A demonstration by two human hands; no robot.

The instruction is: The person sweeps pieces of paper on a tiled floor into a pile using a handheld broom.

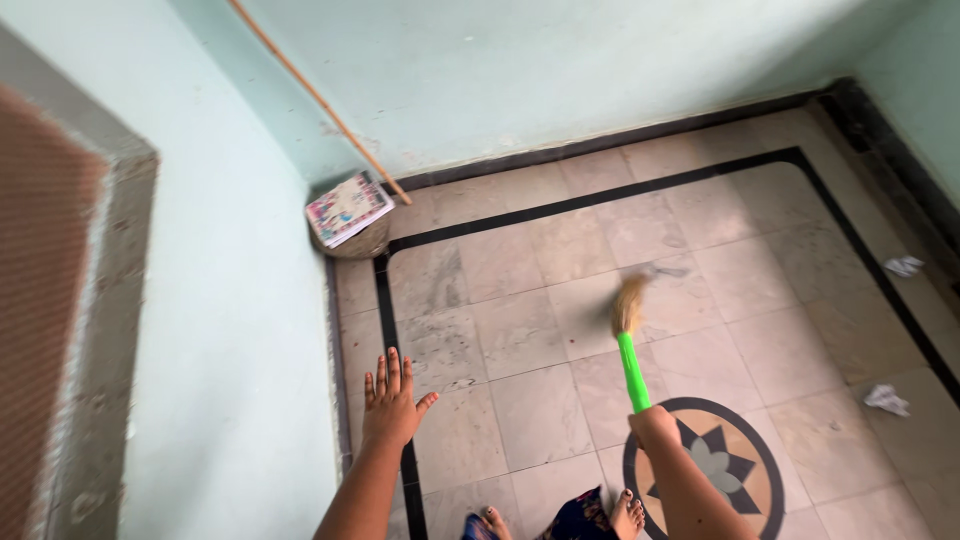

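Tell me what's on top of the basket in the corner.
A stack of papers or booklets lies flat across the basket, covering its opening, so whatever is inside is hidden. A thin stick leans on the wall behind it.

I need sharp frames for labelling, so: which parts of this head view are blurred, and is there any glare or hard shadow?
In the head view, the straw-coloured broom head on the green plastic handle is motion-smeared; the reddish panel at the left edge is soft; the right hand, open left hand and crumpled white paper scraps stay fairly sharp. Light is even, without glare or hard shadows.
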